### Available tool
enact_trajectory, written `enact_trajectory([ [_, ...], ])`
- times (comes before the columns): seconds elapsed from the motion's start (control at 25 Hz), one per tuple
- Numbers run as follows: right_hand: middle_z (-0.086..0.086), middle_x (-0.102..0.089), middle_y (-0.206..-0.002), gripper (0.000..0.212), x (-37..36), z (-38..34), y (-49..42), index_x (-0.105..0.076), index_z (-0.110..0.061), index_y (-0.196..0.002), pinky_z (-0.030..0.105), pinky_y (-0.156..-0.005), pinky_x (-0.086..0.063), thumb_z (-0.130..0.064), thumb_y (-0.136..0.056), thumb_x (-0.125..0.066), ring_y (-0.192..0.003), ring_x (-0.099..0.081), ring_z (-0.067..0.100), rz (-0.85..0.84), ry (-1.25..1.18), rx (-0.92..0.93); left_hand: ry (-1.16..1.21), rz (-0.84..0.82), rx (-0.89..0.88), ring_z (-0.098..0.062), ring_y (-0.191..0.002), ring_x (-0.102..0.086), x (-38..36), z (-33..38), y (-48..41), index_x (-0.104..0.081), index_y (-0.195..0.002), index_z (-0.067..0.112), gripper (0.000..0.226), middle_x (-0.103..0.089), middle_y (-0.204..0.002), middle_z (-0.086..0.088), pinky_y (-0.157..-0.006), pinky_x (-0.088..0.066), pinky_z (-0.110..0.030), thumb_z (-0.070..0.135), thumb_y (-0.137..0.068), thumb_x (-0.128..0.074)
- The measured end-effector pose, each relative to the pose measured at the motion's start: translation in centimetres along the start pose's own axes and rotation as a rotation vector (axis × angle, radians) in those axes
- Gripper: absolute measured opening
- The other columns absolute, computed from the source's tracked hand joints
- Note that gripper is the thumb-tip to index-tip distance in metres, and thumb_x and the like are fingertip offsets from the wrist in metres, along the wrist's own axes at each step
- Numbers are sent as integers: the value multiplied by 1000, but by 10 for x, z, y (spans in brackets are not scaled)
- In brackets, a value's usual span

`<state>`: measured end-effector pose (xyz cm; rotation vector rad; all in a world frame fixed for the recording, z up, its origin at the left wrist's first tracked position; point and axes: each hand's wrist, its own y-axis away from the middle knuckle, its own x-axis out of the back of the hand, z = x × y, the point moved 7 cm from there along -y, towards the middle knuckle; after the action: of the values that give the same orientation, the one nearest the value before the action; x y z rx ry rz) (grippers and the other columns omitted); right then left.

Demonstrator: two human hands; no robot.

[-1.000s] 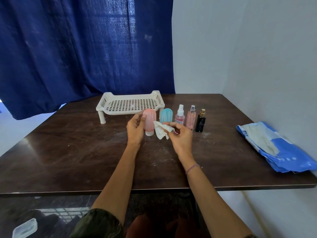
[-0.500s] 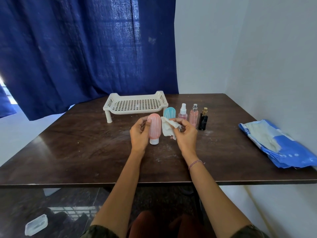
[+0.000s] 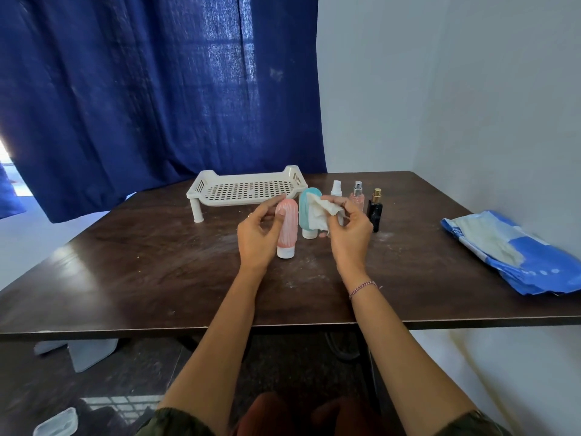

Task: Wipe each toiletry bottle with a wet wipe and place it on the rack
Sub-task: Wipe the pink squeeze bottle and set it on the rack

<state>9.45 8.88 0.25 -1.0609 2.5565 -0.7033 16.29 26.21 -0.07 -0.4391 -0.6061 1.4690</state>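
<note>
Olive-green sleeves (image 3: 176, 423) edge the foreground as a person reaches both bare forearms over a dark wooden table (image 3: 157, 278); a beaded bracelet (image 3: 363, 286) circles the right wrist. The left hand (image 3: 256, 237) curls its thumb and fingers round a ribbed pink bottle (image 3: 287, 226), held upright with its white cap down; whether the cap touches the table cannot be told. The right hand (image 3: 350, 239) pinches a crumpled white wet wipe (image 3: 323, 212) just beside that bottle and in front of a teal bottle (image 3: 304, 209), which also stands cap-down. To the right, in a row, stand a white-capped spray bottle (image 3: 335, 188), a clear spray bottle with pink liquid (image 3: 357, 198) and a black bottle with a gold cap (image 3: 375, 210), its contents hidden. Any labels are too small to read. A blue-and-white packet (image 3: 515, 256) lies flat at the table's right edge. Behind the bottles sits the white perforated rack (image 3: 248, 190) on short legs, all five bottles off it, before a dark blue curtain (image 3: 141, 89).
</note>
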Motion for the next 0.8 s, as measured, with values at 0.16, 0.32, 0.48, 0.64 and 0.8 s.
enact_trajectory([
  [0.16, 3, -65, -113, 22, -2, -2, 1, -69, -11, -106, 28, -74, -58, -4, -86, -62, -104, -59, 13, -16, 37, 36, -13, 22, -25, -8, -102, -62, 3, 0, 0, -64, -120, 19, 30, -68, -114, 1, -89, -54, -31, 16, -90, -61],
  [0.32, 2, -58, -121, 28, -16, -10, 6, -64, -8, -114, 3, -78, -45, -7, -86, -63, -112, -53, 12, -156, 98, 130, 41, 41, -41, -6, -108, -60, 5, 2, 1, -64, -117, 19, 26, -67, -116, 2, -92, -52, -26, 14, -93, -57],
  [0.48, 2, -53, -130, 33, -29, -9, 10, -62, -10, -121, 17, -93, -47, -17, -88, -62, -120, -48, 11, -265, 121, 183, 97, 14, -51, -6, -110, -59, 2, 1, 0, -63, -117, 19, 26, -65, -118, 3, -90, -51, -21, 12, -93, -56],
  [0.64, 4, -56, -130, 32, -25, -9, 9, -62, -13, -120, 6, -88, -41, -12, -89, -60, -120, -50, 15, -220, 212, 240, 277, -68, 87, -12, -115, -58, -5, -10, -4, -63, -118, 9, 27, -64, -123, -5, -92, -51, -25, 9, -93, -56],
  [0.8, 6, -56, -131, 37, -28, -10, 10, -58, -12, -126, 20, -94, -47, -9, -89, -59, -121, -51, 17, -231, 235, 248, 441, -192, 233, -8, -106, -61, -17, -8, -1, -62, -112, 15, 24, -66, -114, 3, -86, -50, -20, 6, -94, -50],
])
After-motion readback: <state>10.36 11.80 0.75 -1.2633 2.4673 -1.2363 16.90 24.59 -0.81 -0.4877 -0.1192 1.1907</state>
